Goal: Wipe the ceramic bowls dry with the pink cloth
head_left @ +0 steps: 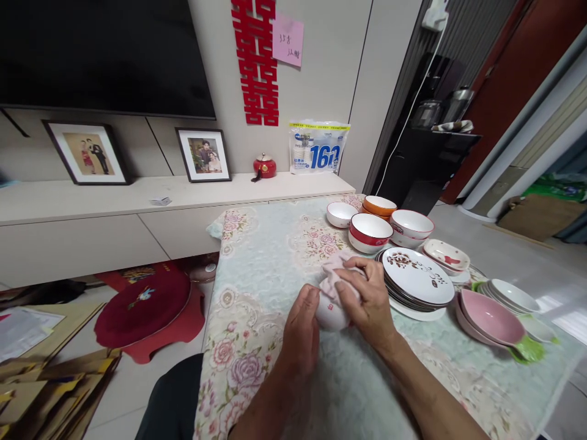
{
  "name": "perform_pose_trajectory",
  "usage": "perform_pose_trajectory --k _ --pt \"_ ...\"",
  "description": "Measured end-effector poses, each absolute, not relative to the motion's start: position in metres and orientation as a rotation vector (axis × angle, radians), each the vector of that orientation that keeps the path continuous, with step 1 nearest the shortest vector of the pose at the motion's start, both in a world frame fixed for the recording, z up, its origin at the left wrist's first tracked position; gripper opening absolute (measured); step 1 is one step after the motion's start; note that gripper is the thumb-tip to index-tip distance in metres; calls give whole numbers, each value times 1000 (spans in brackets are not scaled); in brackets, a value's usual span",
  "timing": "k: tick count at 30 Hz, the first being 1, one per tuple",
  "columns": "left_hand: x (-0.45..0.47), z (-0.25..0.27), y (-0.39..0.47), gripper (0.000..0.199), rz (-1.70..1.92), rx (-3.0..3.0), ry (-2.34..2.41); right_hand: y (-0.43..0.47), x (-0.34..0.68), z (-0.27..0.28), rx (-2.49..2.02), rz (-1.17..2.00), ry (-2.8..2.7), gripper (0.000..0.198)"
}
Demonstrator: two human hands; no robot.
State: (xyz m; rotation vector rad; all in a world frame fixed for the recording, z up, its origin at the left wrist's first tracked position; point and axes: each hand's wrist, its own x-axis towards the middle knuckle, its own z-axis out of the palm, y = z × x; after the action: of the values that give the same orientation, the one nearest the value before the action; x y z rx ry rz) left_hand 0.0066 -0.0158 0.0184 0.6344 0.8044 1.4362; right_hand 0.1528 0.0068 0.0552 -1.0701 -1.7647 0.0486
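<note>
Above the flowered tablecloth [257, 256], a white bowl [334, 316] with a small red mark is held between my two hands. My left hand [301, 330] grips the bowl's left side, its thumb up near the rim. My right hand [369, 299] is closed on a pale pink cloth [331, 278], pressed against the bowl's upper part. Cloth and fingers cover much of the bowl. Just right of my right hand stands a stack of dark-rimmed plates [415, 275] with a brown flower print. Behind it are red-and-white bowls [370, 231].
More bowls [413, 225] stand at the table's back right. Pink leaf-shaped dishes [490, 318] and small white dishes [513, 296] sit at the right. A low cabinet [183, 198] holds framed photos, a red jar [265, 166] and a plastic pack [317, 148]. A red stool [147, 305] is left of the table.
</note>
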Motion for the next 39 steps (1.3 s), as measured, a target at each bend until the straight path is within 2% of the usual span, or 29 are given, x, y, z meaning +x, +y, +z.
perform_pose_trajectory --k 5,8,12,15,20,24,28,32,39 --pt "15 31 -16 38 1268 708 713 30 172 37 -1084 816 -1283 29" --pt "13 33 -15 40 1309 649 708 39 168 26 -1091 988 -1108 39" --pt "9 33 -11 37 1380 565 708 39 159 19 -1101 1000 -1067 48" --pt "9 34 -9 35 1409 541 714 31 158 21 -1117 924 -1075 43" --pt "10 39 -11 31 1352 530 634 11 154 35 -1000 369 -1608 23" --pt "7 37 -10 26 1363 515 567 2 143 39 -801 66 -1997 24" --pt "4 31 -4 17 1388 449 583 5 139 30 -789 -59 -2181 30" --pt "6 31 1 22 1366 279 560 15 142 18 -893 87 -1962 34" --pt "2 36 2 45 1429 201 531 34 145 7 -1078 808 -1196 44"
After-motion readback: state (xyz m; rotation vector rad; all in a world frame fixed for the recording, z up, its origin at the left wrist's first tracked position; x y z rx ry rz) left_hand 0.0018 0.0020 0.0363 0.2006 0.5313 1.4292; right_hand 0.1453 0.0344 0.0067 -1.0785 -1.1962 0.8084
